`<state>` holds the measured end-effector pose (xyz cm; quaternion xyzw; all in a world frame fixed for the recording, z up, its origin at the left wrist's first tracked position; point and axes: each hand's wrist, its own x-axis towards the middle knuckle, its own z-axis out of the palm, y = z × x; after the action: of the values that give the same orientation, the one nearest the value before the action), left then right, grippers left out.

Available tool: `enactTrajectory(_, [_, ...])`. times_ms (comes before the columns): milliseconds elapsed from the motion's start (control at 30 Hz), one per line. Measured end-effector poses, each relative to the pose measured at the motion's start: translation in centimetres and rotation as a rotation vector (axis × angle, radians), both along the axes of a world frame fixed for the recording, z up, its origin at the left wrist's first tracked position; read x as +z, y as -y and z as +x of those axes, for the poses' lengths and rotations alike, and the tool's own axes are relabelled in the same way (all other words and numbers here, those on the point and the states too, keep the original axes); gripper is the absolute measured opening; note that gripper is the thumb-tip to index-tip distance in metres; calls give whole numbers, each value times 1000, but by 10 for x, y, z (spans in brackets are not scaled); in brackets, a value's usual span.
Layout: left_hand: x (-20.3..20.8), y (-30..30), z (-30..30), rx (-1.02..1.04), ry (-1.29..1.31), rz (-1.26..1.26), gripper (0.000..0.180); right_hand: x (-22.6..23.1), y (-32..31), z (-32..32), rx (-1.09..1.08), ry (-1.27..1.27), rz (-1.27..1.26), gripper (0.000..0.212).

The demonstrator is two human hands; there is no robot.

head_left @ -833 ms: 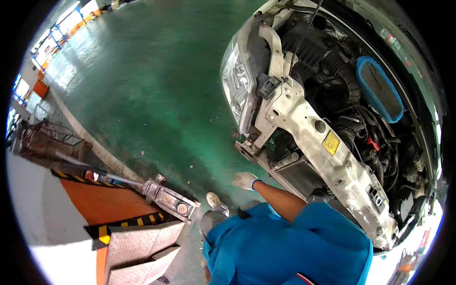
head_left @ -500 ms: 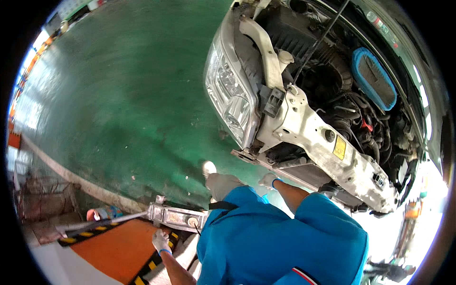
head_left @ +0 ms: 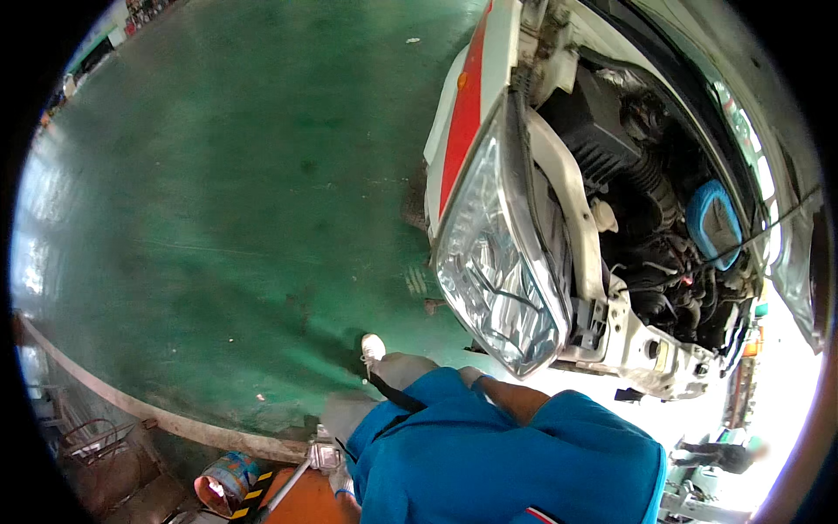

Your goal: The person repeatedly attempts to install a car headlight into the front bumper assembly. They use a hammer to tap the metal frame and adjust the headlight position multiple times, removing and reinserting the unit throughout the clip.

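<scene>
Gloved and low down, the left hand (head_left: 342,482) is being wrapped around the metal handle (head_left: 286,489) of a floor jack (head_left: 321,456). The fingers look closed on it, though the blue shirt (head_left: 506,463) is hiding part of the grip. The handle is a long thin bar, being held slanted, its far end pointing down and to the left edge of the view, its near end meeting the jack by the knees. It is probably being held like that so the jack can be steered or pumped. The right hand (head_left: 470,375) is being stretched out toward the car's front (head_left: 611,349), just under the big headlight (head_left: 493,279). Whether it is holding anything cannot be told. The hood is up, and the engine (head_left: 646,227) is being shown. All of it is standing on a green floor (head_left: 218,218).
</scene>
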<state>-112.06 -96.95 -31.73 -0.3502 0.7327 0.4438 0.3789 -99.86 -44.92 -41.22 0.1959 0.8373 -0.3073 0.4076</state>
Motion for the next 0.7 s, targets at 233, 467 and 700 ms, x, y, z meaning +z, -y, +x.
enactTrajectory(233, [-11, -16, -93, -59, 160, 3, 19, 100, 23, -26, -391, 234, 15, 35])
enactTrajectory(467, [-28, -17, -191, -241, 373, -7, 24, 185, 89, -42, -790, 365, -28, 28])
enactTrajectory(700, [-43, 1, -291, -444, 543, -97, 29, 204, 134, -57, -387, -17, 282, 40])
